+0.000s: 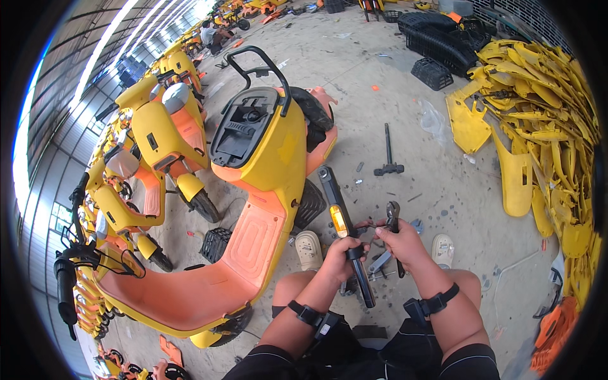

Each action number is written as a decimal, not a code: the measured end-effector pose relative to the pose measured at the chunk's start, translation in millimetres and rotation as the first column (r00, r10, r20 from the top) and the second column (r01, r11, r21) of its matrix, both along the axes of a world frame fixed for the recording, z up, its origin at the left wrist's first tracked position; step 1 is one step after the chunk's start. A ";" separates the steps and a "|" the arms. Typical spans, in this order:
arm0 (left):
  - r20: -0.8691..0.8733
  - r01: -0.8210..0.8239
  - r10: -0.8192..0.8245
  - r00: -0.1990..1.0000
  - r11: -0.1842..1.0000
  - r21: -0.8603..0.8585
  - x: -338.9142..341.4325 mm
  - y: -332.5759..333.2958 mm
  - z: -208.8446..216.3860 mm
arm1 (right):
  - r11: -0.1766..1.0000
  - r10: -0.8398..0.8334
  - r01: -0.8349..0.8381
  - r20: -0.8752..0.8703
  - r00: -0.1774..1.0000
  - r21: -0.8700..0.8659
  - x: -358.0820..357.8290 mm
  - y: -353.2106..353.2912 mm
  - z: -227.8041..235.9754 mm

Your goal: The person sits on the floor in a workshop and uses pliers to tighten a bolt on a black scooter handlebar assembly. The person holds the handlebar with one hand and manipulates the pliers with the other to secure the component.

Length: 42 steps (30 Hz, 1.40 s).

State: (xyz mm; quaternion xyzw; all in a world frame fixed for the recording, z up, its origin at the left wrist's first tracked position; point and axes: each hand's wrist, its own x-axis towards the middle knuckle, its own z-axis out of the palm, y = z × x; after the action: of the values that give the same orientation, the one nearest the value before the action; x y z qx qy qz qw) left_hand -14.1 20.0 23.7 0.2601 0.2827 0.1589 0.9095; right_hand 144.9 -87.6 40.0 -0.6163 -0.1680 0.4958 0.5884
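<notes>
My left hand [342, 258] is closed around a long black bar-shaped tool [358, 272] with a yellow label and a rounded head; it looks like a ratchet wrench, tilted with its head away from me. Beside it, my right hand [405, 244] grips an adjustable wrench [392, 214], jaws pointing up and away. The fingertips of both hands nearly meet; whether something small sits between them I cannot tell. Immediately to the left stands a yellow and orange scooter [278, 164], its seat gone and the black compartment [244, 130] under it exposed.
A hammer [388, 152] lies on the floor ahead, with small loose parts around it. Yellow body panels [538, 126] are heaped at the right, near black crates [437, 41]. More scooters [164, 136] line the left. An orange piece [554, 332] lies at lower right. Another person [212, 35] sits far off.
</notes>
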 end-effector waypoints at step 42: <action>-0.035 -0.236 0.445 0.895 0.538 0.809 4.5 -13.8 16.8 | 0.974 0.072 -0.079 0.041 0.997 0.211 -16.4 1.9 11.8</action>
State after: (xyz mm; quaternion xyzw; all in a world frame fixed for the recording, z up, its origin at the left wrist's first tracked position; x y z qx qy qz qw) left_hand -9.6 6.2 40.5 0.5884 0.3352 0.4094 0.6114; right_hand 128.5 -85.7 51.9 -0.5512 -0.2528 0.4869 0.6287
